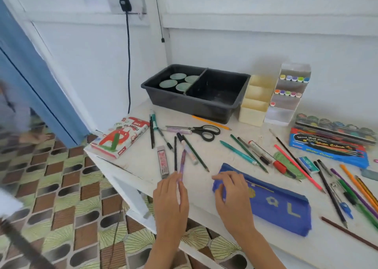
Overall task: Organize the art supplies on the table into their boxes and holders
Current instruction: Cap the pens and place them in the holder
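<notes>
A blue fabric pencil pouch point(272, 203) lies near the table's front edge. My right hand point(231, 195) grips its left end with curled fingers. My left hand point(170, 197) pinches the near end of a purple pen point(182, 162) that points away from me. Around the pen lie a black pencil point(175, 154), a white marker point(187, 148), a green pencil point(196, 154) and a lead refill case point(163, 162). More pens, pencils and brushes are scattered across the middle and right of the white table point(143, 158).
At the back stand a black divided tub point(216, 100) with round lids, a cream stepped holder point(255, 103) and a clear marker rack point(290, 92). Scissors point(202, 131), an oil pastels box point(120, 135) and a watercolour set point(331, 141) lie about. Another person's feet are far left.
</notes>
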`<act>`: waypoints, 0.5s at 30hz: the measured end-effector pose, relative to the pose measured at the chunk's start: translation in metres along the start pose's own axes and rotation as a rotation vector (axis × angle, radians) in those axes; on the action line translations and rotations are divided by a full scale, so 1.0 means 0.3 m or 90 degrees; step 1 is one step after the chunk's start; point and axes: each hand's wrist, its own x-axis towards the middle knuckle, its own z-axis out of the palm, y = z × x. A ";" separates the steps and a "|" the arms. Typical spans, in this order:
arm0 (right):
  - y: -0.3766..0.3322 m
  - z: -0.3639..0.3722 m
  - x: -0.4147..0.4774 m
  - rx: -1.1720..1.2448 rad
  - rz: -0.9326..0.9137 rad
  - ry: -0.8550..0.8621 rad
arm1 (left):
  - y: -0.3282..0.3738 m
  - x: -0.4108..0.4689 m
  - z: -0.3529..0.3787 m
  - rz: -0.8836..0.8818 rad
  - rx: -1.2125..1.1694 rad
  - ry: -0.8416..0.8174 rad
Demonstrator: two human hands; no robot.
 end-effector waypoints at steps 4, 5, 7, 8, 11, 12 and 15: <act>-0.053 0.091 0.053 0.039 -0.001 -0.021 | -0.077 0.049 -0.047 -0.037 0.001 0.006; -0.066 0.114 0.073 0.039 -0.004 -0.027 | -0.098 0.071 -0.055 -0.045 0.004 0.010; -0.093 0.161 0.123 0.040 0.000 -0.038 | -0.138 0.125 -0.070 -0.052 0.001 0.015; -0.108 0.184 0.155 0.048 0.003 -0.040 | -0.157 0.158 -0.077 -0.045 -0.003 0.015; -0.140 0.259 0.262 0.047 -0.004 -0.033 | -0.212 0.271 -0.085 -0.023 -0.009 -0.007; -0.146 0.283 0.299 0.031 0.001 -0.040 | -0.229 0.311 -0.083 -0.014 -0.007 -0.016; -0.157 0.350 0.416 -0.061 0.024 -0.085 | -0.283 0.442 -0.069 0.024 0.019 -0.039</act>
